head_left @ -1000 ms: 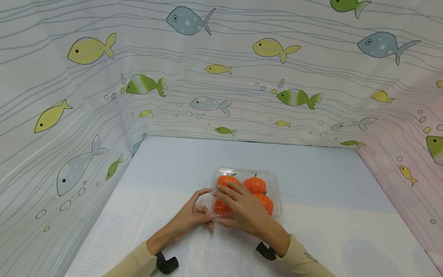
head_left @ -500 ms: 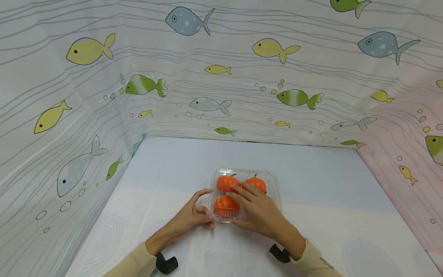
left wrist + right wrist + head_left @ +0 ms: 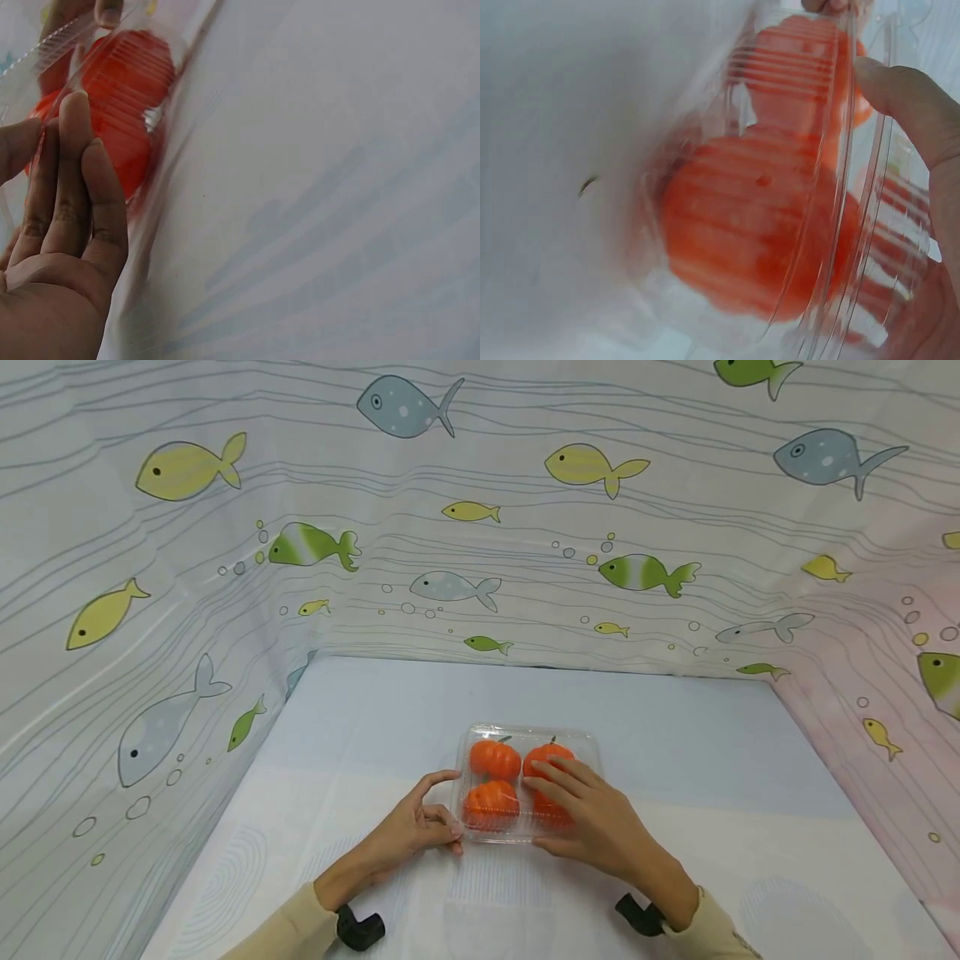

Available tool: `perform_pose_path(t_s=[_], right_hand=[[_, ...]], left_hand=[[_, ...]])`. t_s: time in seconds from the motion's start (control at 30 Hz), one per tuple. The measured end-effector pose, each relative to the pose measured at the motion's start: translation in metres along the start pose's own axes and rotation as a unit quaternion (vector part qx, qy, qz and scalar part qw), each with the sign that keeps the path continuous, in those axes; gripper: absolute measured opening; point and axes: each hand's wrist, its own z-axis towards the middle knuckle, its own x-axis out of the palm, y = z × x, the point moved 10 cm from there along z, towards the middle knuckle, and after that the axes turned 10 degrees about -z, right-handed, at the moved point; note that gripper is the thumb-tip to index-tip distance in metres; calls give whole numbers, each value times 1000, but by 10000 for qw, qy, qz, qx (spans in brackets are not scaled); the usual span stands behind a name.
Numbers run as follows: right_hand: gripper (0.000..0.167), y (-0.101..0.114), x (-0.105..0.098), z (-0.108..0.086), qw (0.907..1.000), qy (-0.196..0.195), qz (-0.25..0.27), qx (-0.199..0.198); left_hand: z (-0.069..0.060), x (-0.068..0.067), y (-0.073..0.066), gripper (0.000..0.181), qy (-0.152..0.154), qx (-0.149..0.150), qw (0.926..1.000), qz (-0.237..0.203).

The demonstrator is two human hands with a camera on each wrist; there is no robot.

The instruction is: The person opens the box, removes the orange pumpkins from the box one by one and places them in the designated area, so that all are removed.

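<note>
The box [image 3: 589, 747] is glossy, ribbed clear plastic, the 4 pumpkins [image 3: 495, 761] smooth.

A small curtained-off booth set round a table [image 3: 690, 735]; whether it stands in a home, a lab or an office cannot be told. A hanging curtain [image 3: 517, 547] rises along the far, left and right sides of the table, printed with yellow, green and blue-grey fish, bubbles and wavy lines. The table has a cloth-like top, pale blue toward its far edge, white with faint line patterns nearer.
</note>
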Motion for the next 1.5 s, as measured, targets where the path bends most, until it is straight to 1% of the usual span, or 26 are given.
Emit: perform_pose_path(t_s=[0.23,0.53,0.77,1.0,1.27,1.5], right_hand=[[81,-12,-3,-12,9999,-68,-17,118],[80,-22,-4,-22,9997,-39,147,171],[81,-28,-3,-24,9996,-132,238,122],[80,-33,-1,-25,9990,-27,439,121],[88,-38,-3,-32,9981,55,573,213],[84,-40,-11,-35,9972,-12,749,-12]], left_hand=[[1,-1,0,84,33,1,10000,43],[2,-2,0,84,38,70,9999,138],[2,-2,0,84,-35,8,9999,164],[3,-3,0,83,-38,57,9997,242],[5,-4,-2,82,28,136,9995,295],[5,-5,-4,83,4,145,9997,219]])
